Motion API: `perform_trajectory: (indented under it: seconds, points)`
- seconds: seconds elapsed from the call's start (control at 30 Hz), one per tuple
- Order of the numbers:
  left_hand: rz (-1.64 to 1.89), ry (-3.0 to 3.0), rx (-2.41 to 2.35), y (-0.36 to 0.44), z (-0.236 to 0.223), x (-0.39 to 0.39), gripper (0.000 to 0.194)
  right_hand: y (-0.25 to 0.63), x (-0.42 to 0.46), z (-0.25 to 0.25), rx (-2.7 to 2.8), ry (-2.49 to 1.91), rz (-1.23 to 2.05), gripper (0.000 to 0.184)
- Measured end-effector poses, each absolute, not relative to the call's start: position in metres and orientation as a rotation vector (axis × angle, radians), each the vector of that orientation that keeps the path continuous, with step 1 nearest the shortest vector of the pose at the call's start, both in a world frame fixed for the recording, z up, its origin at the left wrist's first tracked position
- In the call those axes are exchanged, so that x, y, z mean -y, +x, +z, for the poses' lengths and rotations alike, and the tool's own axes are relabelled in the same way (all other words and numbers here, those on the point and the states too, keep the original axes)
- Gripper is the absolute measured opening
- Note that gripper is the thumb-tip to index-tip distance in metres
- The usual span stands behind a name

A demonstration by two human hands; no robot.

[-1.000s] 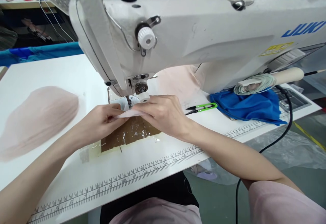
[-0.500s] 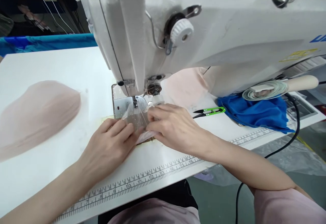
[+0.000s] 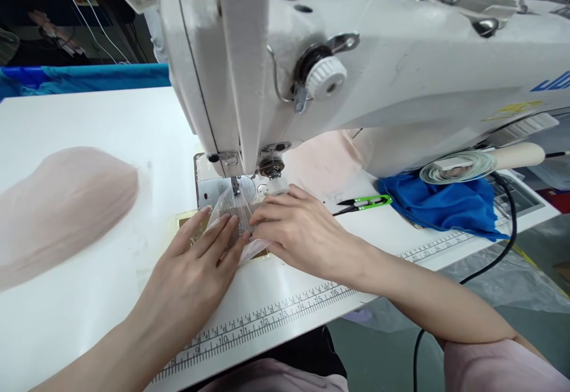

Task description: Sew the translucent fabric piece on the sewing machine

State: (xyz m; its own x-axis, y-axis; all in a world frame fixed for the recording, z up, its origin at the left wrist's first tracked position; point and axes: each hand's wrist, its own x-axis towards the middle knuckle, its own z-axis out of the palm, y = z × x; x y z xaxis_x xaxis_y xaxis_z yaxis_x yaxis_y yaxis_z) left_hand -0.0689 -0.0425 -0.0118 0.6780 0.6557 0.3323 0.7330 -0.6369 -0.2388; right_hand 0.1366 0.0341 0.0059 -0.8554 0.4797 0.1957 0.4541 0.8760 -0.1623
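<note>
A piece of sheer whitish fabric (image 3: 240, 212) lies gathered in folds under the presser foot (image 3: 235, 186) of a white sewing machine (image 3: 401, 53). My left hand (image 3: 191, 276) rests on the fabric's left side, its fingers stretched out and slightly spread. On the other side, my right hand (image 3: 305, 231) has its fingers bent together on the fabric, pinching its edge; the fingertips are partly hidden. The metal needle plate (image 3: 207, 185) shows behind the left fingers.
A pale pink sheer piece (image 3: 71, 202) lies at the left. Another pink piece (image 3: 327, 157) sits beneath the machine arm. Green thread snips (image 3: 369, 202), a blue cloth (image 3: 449, 205) and a coiled pale tape (image 3: 458, 165) are at the right. A printed ruler (image 3: 267, 323) runs along the table's front edge.
My left hand's fingers have straightened and spread from a curled position. My right hand stays on the fabric with its fingers slightly shifted. The view has tilted a little.
</note>
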Motion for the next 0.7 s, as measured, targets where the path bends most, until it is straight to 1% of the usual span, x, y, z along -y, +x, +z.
perform_trajectory:
  seconds: [0.2,0.47,0.7]
  points:
    - [-0.383,-2.544,1.178,-0.070,-0.015,0.038,0.030,0.136,-0.037,0.000,2.743,-0.711,0.082,0.011]
    - [-0.487,-2.485,1.201,-0.074,-0.021,0.021,0.026,0.131,-0.048,-0.011,2.637,-0.718,0.009,0.017]
    - [-0.460,-2.467,1.177,-0.080,-0.024,0.007,0.027,0.128,-0.061,-0.019,2.606,-0.752,-0.055,0.018]
